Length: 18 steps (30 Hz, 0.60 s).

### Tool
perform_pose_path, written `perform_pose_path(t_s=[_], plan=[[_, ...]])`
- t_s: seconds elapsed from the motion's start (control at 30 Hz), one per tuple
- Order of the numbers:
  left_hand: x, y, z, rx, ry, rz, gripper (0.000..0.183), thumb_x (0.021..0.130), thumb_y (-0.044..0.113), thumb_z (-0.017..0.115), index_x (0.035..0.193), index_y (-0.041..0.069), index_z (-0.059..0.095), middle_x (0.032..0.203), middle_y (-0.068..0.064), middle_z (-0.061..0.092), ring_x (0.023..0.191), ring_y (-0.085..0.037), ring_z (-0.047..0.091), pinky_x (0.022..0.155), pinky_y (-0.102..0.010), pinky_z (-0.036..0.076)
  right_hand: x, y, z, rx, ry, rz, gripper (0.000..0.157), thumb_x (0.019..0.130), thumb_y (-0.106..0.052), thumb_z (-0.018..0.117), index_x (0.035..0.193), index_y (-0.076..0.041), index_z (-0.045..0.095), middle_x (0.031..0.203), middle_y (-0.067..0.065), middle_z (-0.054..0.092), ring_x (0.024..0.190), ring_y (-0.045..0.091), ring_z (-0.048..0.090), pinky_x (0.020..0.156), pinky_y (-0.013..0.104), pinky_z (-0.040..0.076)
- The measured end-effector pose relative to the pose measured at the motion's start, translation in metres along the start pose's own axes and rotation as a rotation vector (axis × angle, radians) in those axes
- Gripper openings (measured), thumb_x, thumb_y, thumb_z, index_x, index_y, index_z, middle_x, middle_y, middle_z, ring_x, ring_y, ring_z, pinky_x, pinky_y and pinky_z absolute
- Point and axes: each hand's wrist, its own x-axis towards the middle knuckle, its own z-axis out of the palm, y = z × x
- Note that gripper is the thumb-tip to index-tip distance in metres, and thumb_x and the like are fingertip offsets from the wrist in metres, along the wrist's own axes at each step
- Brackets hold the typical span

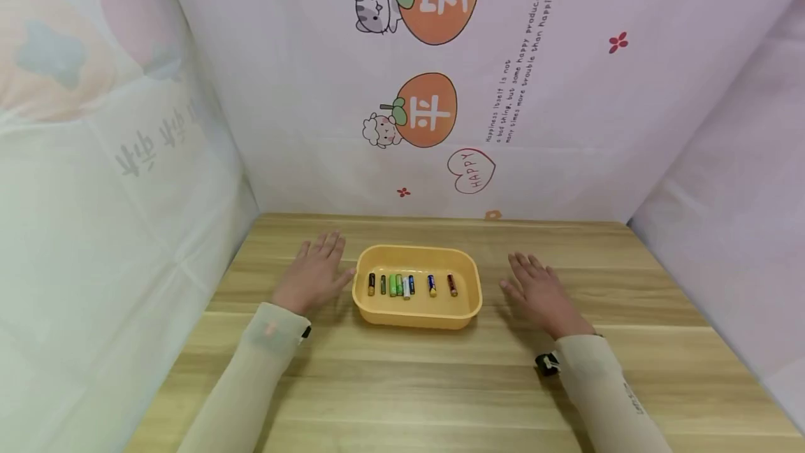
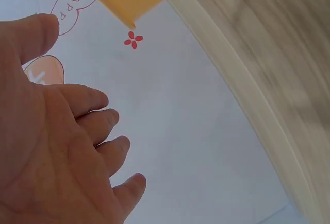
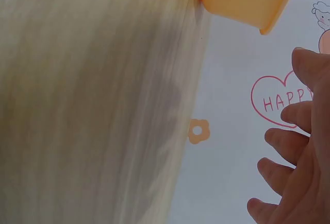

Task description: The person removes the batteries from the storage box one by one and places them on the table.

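Basin (image 1: pixel 415 319): best handled level (loose batteries (image 1: pixel 393 285) could roll)
Left hand (image 1: pixel 312 277): spread, just beside
Right hand (image 1: pixel 544 297): spread, near

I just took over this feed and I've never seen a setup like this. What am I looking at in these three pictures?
There is no robot here, just a person's two bare hands. The wide picture comes from a camera worn on the head, looking forward and down. The other two come from cameras on the wrists: one shows the left hand from the palm side, the other the right hand, each with part of the tray overhead.

On the wooden table sits a yellow tray, with what look like small batteries in a rough row inside. A printed cloth hangs behind. The hands are on either side of the tray, fingers extended, and neither holds anything.
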Motion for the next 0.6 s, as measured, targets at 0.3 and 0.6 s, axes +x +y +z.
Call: perform_pose_path(t_s=[0.3,0.6], plan=[[0.001,0.006,0.007,0.0,-0.062,0.042,0.081,0.099,0.06,0.025,0.155,0.003,0.013,0.16,-0.012,0.008,0.147,-0.032,0.007,0.115,-0.052,0.009,0.008,-0.002,0.004,0.018,0.0,-0.008,0.071,0.103,-0.047,0.039,0.154,-0.001,0.02,0.158,0.021,0.016,0.143,0.044,0.013,0.111,0.063,0.008],[0.003,0.022,0.019,0.006,-0.13,0.105,0.073,0.101,0.052,0.032,0.156,0.006,0.017,0.161,-0.01,0.013,0.146,-0.029,0.013,0.115,-0.05,0.015,0.01,-0.007,0.009,0.022,0.01,-0.011,0.07,0.103,-0.044,0.041,0.155,-0.001,0.02,0.158,0.021,0.016,0.142,0.044,0.016,0.11,0.063,0.012]])
